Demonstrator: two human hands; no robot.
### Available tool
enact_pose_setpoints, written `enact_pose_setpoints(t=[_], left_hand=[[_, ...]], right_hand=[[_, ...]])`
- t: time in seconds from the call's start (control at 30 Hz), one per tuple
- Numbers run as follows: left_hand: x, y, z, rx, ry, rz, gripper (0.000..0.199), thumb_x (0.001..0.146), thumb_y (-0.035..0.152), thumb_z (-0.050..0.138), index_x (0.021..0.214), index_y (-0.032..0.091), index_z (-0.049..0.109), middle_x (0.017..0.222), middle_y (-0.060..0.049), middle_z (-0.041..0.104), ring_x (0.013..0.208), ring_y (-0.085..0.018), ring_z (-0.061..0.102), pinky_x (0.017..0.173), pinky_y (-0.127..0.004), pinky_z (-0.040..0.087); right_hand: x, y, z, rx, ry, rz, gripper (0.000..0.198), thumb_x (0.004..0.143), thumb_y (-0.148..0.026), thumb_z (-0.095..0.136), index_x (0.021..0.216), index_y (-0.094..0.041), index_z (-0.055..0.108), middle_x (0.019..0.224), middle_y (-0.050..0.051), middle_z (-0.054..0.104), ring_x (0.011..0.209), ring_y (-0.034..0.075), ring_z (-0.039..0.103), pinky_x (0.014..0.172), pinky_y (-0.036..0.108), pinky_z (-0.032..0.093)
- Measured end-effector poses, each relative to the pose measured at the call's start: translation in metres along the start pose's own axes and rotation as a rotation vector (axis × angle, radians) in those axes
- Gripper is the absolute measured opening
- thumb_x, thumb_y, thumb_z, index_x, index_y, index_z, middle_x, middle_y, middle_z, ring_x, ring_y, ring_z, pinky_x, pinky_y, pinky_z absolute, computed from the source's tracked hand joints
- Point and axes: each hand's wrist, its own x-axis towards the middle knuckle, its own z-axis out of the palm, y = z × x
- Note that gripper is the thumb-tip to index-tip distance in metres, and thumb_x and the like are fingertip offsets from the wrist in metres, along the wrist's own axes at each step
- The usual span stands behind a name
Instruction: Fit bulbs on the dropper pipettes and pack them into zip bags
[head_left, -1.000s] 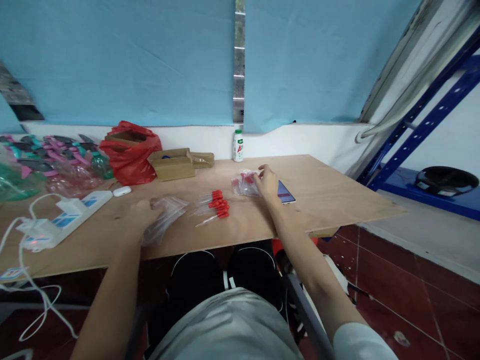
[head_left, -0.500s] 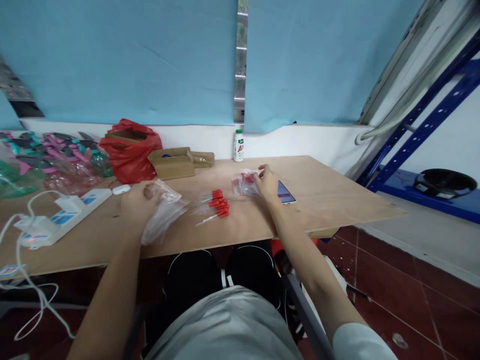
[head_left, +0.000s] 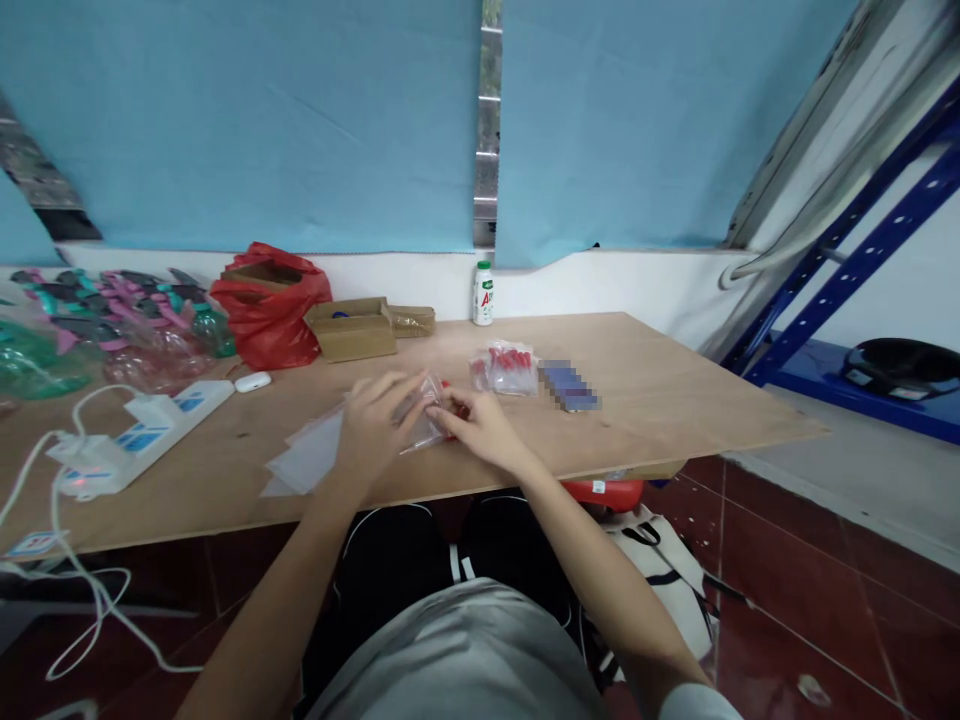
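My left hand [head_left: 375,420] grips a clear plastic zip bag [head_left: 429,392] by its edge, above the front middle of the table. At the bag's other side, my right hand [head_left: 480,425] pinches it with thumb and fingers. The loose red-capped pieces beneath are mostly hidden by my hands. Left of my left hand lie more flat clear bags [head_left: 306,455], fanned out. Filled bags of red-capped pieces [head_left: 511,368] rest in a pile behind my right hand. To the right of that pile is a phone [head_left: 570,386], lying flat with its screen blurred.
A white power strip [head_left: 150,436] with cables lies at left. Behind it stand several spray bottles [head_left: 142,330], a red plastic bag [head_left: 270,310] and a cardboard box [head_left: 351,332]. A white bottle [head_left: 483,293] with a green cap stands against the wall.
My left hand has moved right with a clear bag, leaving other bags on the table. My right hand has left the filled-bag pile and come to the bag at the middle.
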Motion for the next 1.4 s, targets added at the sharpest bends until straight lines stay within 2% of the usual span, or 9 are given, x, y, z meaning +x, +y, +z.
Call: enact_pose_setpoints(t=[0.1, 0.27, 0.47, 0.53, 0.63, 0.77, 0.93, 1.07, 1.4], left_hand=[[-0.002, 0.005, 0.009, 0.02, 0.004, 0.03, 0.033, 0.107, 0.042, 0.061, 0.133, 0.026, 0.074, 0.111, -0.007, 0.08, 0.104, -0.026, 0.072, 0.1, -0.045, 0.046], [-0.004, 0.0, 0.016, 0.028, 0.026, 0.028, 0.03, 0.105, 0.04, 0.065, 0.13, 0.026, 0.075, 0.109, -0.006, 0.08, 0.108, -0.026, 0.071, 0.112, -0.049, 0.041], [-0.009, 0.015, 0.022, 0.055, 0.126, -0.032, 0.031, 0.102, 0.037, 0.069, 0.131, 0.026, 0.074, 0.133, -0.012, 0.068, 0.121, -0.031, 0.063, 0.106, -0.049, 0.044], [-0.012, 0.018, 0.026, 0.074, 0.156, -0.066, 0.022, 0.101, 0.036, 0.07, 0.12, 0.027, 0.077, 0.123, -0.011, 0.07, 0.116, -0.031, 0.063, 0.104, -0.05, 0.043], [-0.018, 0.019, 0.034, 0.02, 0.092, -0.078, 0.012, 0.103, 0.035, 0.067, 0.108, 0.025, 0.074, 0.101, -0.006, 0.074, 0.101, -0.027, 0.067, 0.098, -0.046, 0.044], [-0.022, 0.019, 0.04, -0.062, -0.016, -0.094, 0.014, 0.107, 0.035, 0.061, 0.107, 0.023, 0.068, 0.099, -0.003, 0.078, 0.091, -0.023, 0.071, 0.09, -0.041, 0.044], [-0.023, 0.023, 0.04, -0.073, -0.042, -0.129, 0.015, 0.109, 0.033, 0.054, 0.103, 0.023, 0.063, 0.097, -0.004, 0.077, 0.09, -0.024, 0.069, 0.086, -0.04, 0.045], [-0.024, 0.02, 0.041, -0.096, -0.042, -0.198, 0.021, 0.111, 0.033, 0.045, 0.101, 0.024, 0.061, 0.096, -0.005, 0.074, 0.089, -0.025, 0.067, 0.084, -0.038, 0.047], [-0.026, 0.012, 0.05, -0.205, -0.062, -0.208, 0.023, 0.112, 0.037, 0.042, 0.104, 0.023, 0.058, 0.1, -0.007, 0.071, 0.093, -0.024, 0.067, 0.085, -0.037, 0.05]], right_hand=[[-0.006, 0.004, 0.002, 0.072, 0.034, 0.008, 0.029, 0.1, -0.044, 0.064, 0.089, -0.019, 0.073, 0.071, -0.002, 0.061, 0.065, 0.013, 0.051, 0.066, 0.026, 0.038], [-0.004, 0.017, -0.007, 0.34, 0.019, 0.13, 0.03, 0.09, -0.048, 0.074, 0.095, -0.019, 0.073, 0.071, -0.002, 0.066, 0.061, 0.013, 0.053, 0.062, 0.026, 0.041], [-0.001, 0.032, 0.002, 0.417, 0.24, 0.22, 0.039, 0.075, -0.053, 0.085, 0.086, -0.017, 0.071, 0.065, -0.003, 0.066, 0.055, 0.01, 0.05, 0.056, 0.023, 0.037], [0.001, 0.037, 0.004, 0.431, 0.298, 0.237, 0.041, 0.071, -0.052, 0.088, 0.083, -0.017, 0.071, 0.065, -0.002, 0.067, 0.055, 0.011, 0.052, 0.056, 0.024, 0.038], [0.001, 0.043, 0.006, 0.425, 0.335, 0.233, 0.04, 0.067, -0.051, 0.091, 0.078, -0.018, 0.069, 0.067, 0.0, 0.07, 0.057, 0.013, 0.058, 0.057, 0.025, 0.044], [0.0, 0.05, 0.008, 0.35, 0.317, 0.147, 0.033, 0.071, -0.046, 0.089, 0.078, -0.02, 0.071, 0.071, 0.002, 0.074, 0.062, 0.016, 0.066, 0.061, 0.027, 0.052], [-0.002, 0.049, 0.013, 0.34, 0.204, 0.12, 0.026, 0.076, -0.04, 0.087, 0.084, -0.02, 0.073, 0.067, 0.0, 0.073, 0.059, 0.017, 0.067, 0.062, 0.028, 0.055], [-0.001, 0.043, 0.012, 0.343, 0.13, 0.123, 0.03, 0.075, -0.041, 0.088, 0.095, -0.019, 0.079, 0.078, 0.003, 0.078, 0.067, 0.018, 0.071, 0.069, 0.03, 0.058], [-0.002, 0.04, 0.014, 0.247, 0.266, 0.045, 0.021, 0.087, -0.04, 0.076, 0.092, -0.019, 0.075, 0.08, 0.004, 0.077, 0.071, 0.017, 0.07, 0.071, 0.028, 0.056]])
